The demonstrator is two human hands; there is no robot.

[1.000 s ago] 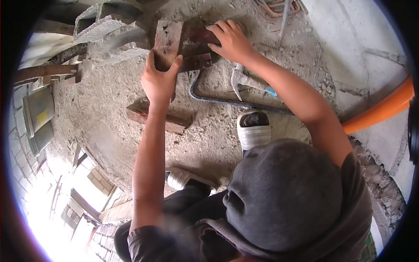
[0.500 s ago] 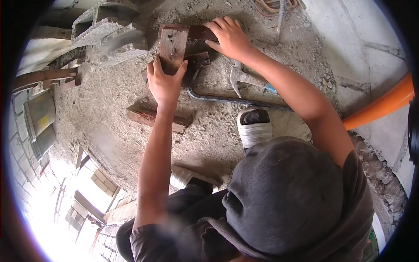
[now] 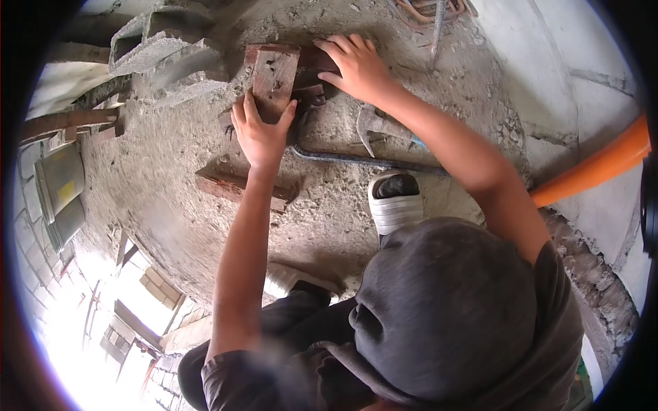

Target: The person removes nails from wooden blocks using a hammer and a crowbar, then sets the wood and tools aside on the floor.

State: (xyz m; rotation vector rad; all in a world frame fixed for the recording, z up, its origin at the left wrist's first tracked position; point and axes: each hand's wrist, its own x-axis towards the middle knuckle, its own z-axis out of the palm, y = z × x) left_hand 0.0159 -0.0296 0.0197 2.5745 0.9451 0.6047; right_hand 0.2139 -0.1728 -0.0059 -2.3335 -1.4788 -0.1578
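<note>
My left hand [image 3: 262,137] grips the near end of a short, worn wooden block [image 3: 276,72], thumb on one side and fingers on the other. This block lies across a darker reddish piece of wood [image 3: 312,60], whose left end shows just beyond it. The right end of that darker piece is held by my right hand [image 3: 358,67], thumb nearer me and fingers over the far side. Another small wood piece [image 3: 310,94] is just below them. A dark bent pry bar [image 3: 363,160] and a claw hammer [image 3: 384,125] lie on the ground nearer me.
A reddish wood offcut [image 3: 240,188] lies below my left hand. Concrete hollow blocks [image 3: 164,51] are at the upper left. Rebar [image 3: 439,31] is at the top, an orange pipe [image 3: 593,164] at the right, and a sandalled foot [image 3: 396,202] near the bar.
The darker piece's left end now shows more beyond the upper block, which is slightly more tilted. Both hands have shifted only a little, and the whole view has moved slightly.
</note>
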